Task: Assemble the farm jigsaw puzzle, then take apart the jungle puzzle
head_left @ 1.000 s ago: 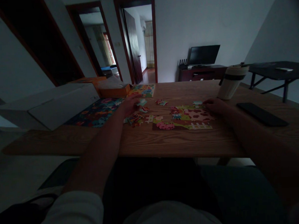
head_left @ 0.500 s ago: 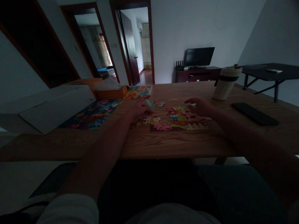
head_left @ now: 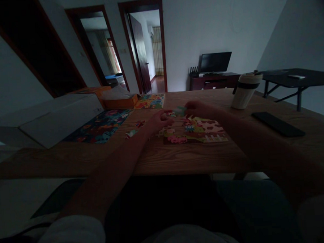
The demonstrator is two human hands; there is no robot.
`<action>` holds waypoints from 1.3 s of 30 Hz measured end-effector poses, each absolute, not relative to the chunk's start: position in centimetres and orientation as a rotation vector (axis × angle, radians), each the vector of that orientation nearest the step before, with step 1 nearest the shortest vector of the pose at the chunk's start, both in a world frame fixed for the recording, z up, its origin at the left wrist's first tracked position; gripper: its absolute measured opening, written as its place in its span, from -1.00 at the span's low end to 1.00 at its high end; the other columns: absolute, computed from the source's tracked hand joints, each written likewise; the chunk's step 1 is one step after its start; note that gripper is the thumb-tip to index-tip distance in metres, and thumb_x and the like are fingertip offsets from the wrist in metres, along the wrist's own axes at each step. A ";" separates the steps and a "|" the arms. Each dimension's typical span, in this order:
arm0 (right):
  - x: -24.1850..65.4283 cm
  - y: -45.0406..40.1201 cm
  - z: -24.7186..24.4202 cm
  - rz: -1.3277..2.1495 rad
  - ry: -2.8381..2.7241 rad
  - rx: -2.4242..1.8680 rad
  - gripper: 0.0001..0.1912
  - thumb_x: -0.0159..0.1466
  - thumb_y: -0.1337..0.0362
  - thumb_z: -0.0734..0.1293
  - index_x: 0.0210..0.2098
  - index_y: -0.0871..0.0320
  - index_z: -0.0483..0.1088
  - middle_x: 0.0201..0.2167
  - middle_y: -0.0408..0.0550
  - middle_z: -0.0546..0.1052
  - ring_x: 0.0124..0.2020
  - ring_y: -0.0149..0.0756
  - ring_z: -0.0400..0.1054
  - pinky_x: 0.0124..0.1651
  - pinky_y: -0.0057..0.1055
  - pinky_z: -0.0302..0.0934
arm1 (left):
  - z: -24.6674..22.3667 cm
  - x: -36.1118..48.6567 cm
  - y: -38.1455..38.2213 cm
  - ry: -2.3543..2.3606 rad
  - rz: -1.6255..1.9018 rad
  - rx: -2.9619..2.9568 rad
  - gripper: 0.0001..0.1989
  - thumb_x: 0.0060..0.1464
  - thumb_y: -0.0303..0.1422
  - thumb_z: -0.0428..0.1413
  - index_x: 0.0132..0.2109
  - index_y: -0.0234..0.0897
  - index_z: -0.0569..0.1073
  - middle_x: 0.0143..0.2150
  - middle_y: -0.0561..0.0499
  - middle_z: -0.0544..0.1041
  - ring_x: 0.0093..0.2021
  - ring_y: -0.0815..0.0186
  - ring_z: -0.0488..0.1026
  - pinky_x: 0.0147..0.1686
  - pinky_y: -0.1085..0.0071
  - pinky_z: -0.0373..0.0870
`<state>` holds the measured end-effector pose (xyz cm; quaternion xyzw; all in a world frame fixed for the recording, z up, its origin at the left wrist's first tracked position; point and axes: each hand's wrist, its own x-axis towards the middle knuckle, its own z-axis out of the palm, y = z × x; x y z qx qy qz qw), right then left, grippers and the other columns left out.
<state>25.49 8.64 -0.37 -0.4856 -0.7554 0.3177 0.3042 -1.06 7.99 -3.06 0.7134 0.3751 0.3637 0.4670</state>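
Note:
A partly joined jigsaw puzzle [head_left: 195,136], with a farm picture of a spotted cow, a pink animal and a white fence, lies flat on the wooden table. Over its back edge, my right hand [head_left: 198,108] pinches a pale green puzzle piece [head_left: 180,110], blurred by motion. My left hand [head_left: 160,122] hovers just left of that piece, fingers apart and apparently holding nothing. Beside my left forearm lie loose puzzle pieces, one dark and red [head_left: 140,123], another pale and green [head_left: 130,134]. More pieces are partly hidden under my left hand.
At left, a white box [head_left: 69,115] stands by a dark blue picture puzzle [head_left: 100,130]. Behind are an orange box [head_left: 120,102] and a colourful puzzle [head_left: 151,101]. A cream tumbler [head_left: 243,93] and a black phone-like slab [head_left: 277,123] occupy the right side.
The green piece has passed from my left hand to my right. My right hand has moved left off the cow, uncovering it; my left hand has shifted slightly right and nearer.

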 end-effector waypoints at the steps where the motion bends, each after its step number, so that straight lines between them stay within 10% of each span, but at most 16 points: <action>1: 26.9 9.2 -0.4 0.834 -1.910 -1.328 -0.96 0.35 0.29 0.37 -0.23 0.12 0.47 -0.22 0.01 0.63 -0.30 -0.28 0.49 -0.26 -0.40 0.37 | -2.9 -1.2 8.0 0.933 0.895 1.760 -0.47 0.04 -0.45 0.31 0.16 -0.24 0.41 -0.29 -0.01 0.64 -0.30 0.25 0.59 -0.29 0.39 0.44; 15: 36.1 13.1 -6.6 0.280 -1.775 -1.866 -0.63 0.36 0.31 0.28 0.09 0.21 0.57 -0.21 0.12 0.66 -0.25 -0.15 0.53 -0.09 -0.25 0.40 | -2.7 -3.0 8.2 1.079 0.979 1.781 -0.58 -0.04 -0.54 0.28 0.01 -0.16 0.54 -0.38 0.08 0.53 -0.44 0.36 0.41 -0.44 0.51 0.25; 28: 35.9 12.9 -6.8 0.293 -1.788 -1.827 -0.71 0.33 0.37 0.31 -0.04 0.14 0.63 -0.10 0.09 0.66 -0.06 -0.07 0.54 0.10 -0.20 0.35 | -2.0 -3.3 8.0 1.129 0.952 1.846 -0.70 -0.04 -0.54 0.28 -0.12 -0.18 0.58 -0.40 0.06 0.52 -0.41 0.32 0.40 -0.42 0.48 0.23; 39: 33.4 12.4 -5.9 0.452 -1.620 -1.723 -0.73 0.40 0.24 0.31 0.03 0.16 0.54 -0.18 0.09 0.63 -0.28 -0.22 0.50 -0.24 -0.36 0.37 | -2.4 -3.5 8.4 1.172 0.927 2.008 -0.73 -0.02 -0.46 0.30 -0.12 -0.15 0.60 -0.36 0.03 0.54 -0.39 0.30 0.43 -0.42 0.47 0.28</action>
